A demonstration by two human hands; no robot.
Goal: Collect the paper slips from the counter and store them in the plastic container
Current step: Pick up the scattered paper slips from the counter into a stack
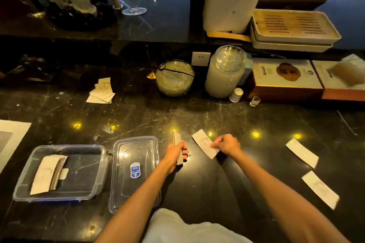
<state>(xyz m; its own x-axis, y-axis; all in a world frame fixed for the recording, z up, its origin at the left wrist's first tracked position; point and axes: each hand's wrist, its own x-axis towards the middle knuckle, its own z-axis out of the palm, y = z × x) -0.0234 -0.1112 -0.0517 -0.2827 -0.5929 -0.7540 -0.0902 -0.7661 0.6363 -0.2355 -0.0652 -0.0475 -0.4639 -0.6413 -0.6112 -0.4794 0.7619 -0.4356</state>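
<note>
Near the desk's (197,183) front-left corner sits the plastic container (25,179), open, w/ a stack of paper slips (46,173) leaning inside along its left part. Just beside it on the right lies the clear lid (136,189), flat, blue sticker in its middle. Further back, toward the desk's rear edge, a loose fan of slips (101,91) lies well apart from the container.

Right of the lid, the left hand (174,154) holds a bundle of slips (176,140) on edge, fingers clamped around it. Just beside it, the right hand (227,144) pinches one slip (204,145) at its near end; fingers closed on the paper; can't tell if the slip's far end touches the desk.

Toward the desk's right edge, 2 more slips lie flat & apart: one further back (302,153), one nearer the front (320,189).

At the rear, center-right: glass bowl (174,78), then a glass jar (225,73).
</note>
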